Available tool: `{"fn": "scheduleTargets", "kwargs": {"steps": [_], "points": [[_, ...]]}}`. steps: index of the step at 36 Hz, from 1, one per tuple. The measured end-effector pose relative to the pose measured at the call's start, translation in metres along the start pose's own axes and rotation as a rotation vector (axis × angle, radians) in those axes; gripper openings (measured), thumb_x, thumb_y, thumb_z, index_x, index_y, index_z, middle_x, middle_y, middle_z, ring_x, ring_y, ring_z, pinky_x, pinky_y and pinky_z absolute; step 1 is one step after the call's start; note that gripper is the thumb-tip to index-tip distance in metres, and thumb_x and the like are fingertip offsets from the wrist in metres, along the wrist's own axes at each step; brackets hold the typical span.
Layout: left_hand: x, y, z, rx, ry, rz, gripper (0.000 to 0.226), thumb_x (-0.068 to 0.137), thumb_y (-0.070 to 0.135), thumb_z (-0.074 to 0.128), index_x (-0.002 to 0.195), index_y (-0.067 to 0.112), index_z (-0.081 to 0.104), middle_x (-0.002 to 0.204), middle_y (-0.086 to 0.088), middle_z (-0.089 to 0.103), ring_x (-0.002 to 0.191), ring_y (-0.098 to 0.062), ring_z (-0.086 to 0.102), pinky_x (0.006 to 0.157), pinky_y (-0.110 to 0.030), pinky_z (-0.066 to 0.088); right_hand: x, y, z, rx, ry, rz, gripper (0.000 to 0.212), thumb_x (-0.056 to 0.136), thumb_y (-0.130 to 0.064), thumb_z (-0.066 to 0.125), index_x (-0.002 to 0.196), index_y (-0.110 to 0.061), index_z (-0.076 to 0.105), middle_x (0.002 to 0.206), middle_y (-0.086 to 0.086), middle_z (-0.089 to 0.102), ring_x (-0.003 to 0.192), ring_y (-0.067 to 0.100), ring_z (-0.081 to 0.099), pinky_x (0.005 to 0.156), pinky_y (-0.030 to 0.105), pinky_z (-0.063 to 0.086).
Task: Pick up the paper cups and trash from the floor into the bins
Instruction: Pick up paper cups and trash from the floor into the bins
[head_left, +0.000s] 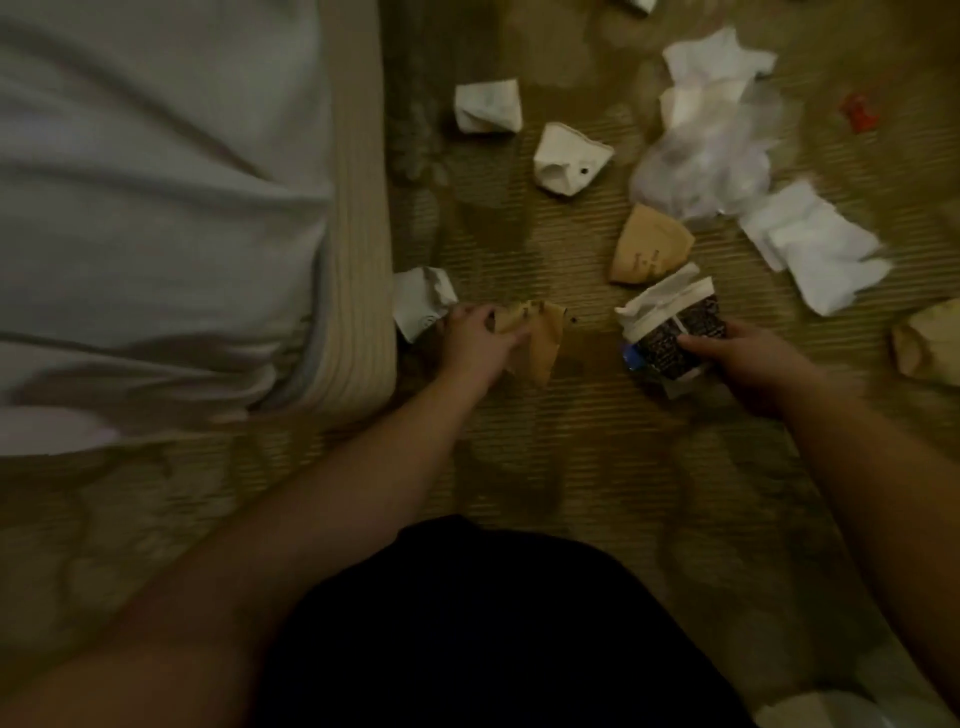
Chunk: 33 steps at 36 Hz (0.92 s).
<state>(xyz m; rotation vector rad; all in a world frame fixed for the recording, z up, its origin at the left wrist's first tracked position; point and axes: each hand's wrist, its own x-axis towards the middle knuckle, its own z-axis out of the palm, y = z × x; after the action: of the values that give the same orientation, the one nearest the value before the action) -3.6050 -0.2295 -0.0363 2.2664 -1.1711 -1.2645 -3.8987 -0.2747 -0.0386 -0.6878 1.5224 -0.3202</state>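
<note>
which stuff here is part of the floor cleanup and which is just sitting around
Part of the job:
- left hand gripping a crushed tan cup
- right hand gripping a dark patterned cup
- crushed white cups
- tan cup
- white napkins
- clear plastic wrap
- red scrap

Just there:
- bed
- carpet

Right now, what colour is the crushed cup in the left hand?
Tan, with dark specks: crushed cup, left hand, head view.

Dim light falls on a patterned olive carpet (571, 467) beside a bed (353, 260) with white sheets (156, 208).
</note>
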Motion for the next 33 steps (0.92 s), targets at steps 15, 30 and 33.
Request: {"fn": "scheduleTargets", "kwargs": {"steps": [15,30,33], "points": [[0.016,-0.003,-0.016,-0.522,0.389,-0.254,0.03,0.097,0.027,0.059,0.126,0.021,0.063,0.126,-0.008,0.061,0.114,-0.029,0.056,0.102,-0.039,0.045,-0.013,0.004,0.023,-0.03,-0.083,-0.039,0.04,0.092,-0.009,0.064,0.131,-0.013,0.057,0.114,0.005,0.069,0.104,0.02,0.065,0.09,0.038,0.048],[0.005,0.028,0.028,-0.476,0.055,-0.113,0.034,0.092,0.027,0.068,0.124,0.022,0.061,0.102,0.01,0.059,0.088,-0.009,0.057,0.069,-0.026,0.05,-0.015,0.014,-0.013,0.215,0.05,-0.074,0.038,0.094,-0.011,0.063,0.131,-0.013,0.055,0.12,0.011,0.068,0.11,0.028,0.066,0.093,0.044,0.053],[0.003,0.037,0.035,-0.426,0.015,-0.062,0.034,0.091,0.029,0.07,0.122,0.021,0.061,0.098,0.011,0.059,0.089,-0.01,0.058,0.068,-0.025,0.048,-0.017,0.013,-0.025,0.311,0.109,-0.074,0.036,0.096,-0.01,0.061,0.131,-0.012,0.055,0.115,0.011,0.069,0.102,0.025,0.068,0.082,0.041,0.056]]}}
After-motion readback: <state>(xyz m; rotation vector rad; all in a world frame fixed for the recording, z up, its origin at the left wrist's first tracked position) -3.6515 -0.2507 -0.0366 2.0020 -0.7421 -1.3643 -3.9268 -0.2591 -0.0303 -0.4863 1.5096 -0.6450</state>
